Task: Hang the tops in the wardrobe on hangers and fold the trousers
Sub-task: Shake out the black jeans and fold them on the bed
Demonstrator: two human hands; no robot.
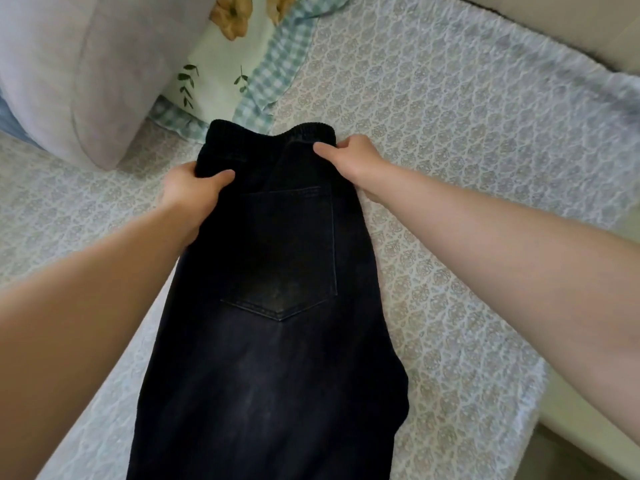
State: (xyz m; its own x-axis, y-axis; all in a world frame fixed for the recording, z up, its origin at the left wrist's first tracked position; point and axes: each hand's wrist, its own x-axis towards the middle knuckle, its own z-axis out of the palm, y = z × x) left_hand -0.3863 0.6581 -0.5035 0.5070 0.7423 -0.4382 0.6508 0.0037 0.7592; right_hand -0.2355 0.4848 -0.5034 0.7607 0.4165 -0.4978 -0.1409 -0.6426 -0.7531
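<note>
bedspread [467,150]: patterned white-grey, spreads right of right hand [353,161] | pillow [86,81]: pale lilac, beyond and left of left hand [188,192] | quilt [221,84]: floral, gingham-edged, beyond left hand, partly behind pillow

Bedspread [467,150] right of trousers [277,306]: flat, open passage. Beyond-left of trousers: pillow [86,74] and floral quilt [225,77] obstruct (quilt edge meets waistband). Left strip: narrow, passable.

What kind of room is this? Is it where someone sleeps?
Most likely a bedroom. The dark trousers lie on a patterned quilted bed cover, with a pale pillow and a flowered cushion with a checked edge at its far side.
</note>
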